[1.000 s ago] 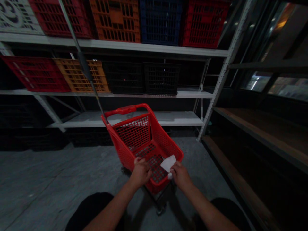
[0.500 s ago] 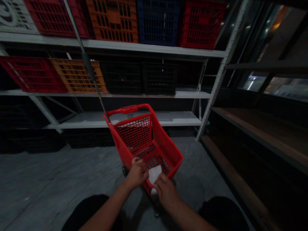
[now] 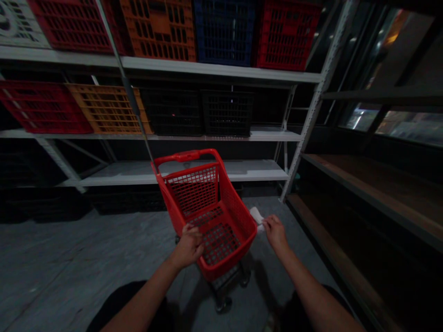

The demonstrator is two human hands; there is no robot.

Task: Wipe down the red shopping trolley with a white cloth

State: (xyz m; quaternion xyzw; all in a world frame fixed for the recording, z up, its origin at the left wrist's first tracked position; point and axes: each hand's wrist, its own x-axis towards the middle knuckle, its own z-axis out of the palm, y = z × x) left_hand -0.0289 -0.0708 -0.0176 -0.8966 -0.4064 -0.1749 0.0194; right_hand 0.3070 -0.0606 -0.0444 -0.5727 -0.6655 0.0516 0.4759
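My left hand [image 3: 189, 244] curls round the rim of the red plastic mesh shopping cart [image 3: 228, 263], probably steadying it; my right hand [image 3: 275, 230] pinches one end of the crumpled white cloth [image 3: 256, 215], leaving the rest free at the cart's outer right side.

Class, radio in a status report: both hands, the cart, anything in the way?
Left hand on cart, left side. Right hand pinching white wipe by cart's right side. Pole at cart's far-left corner, away from hands.
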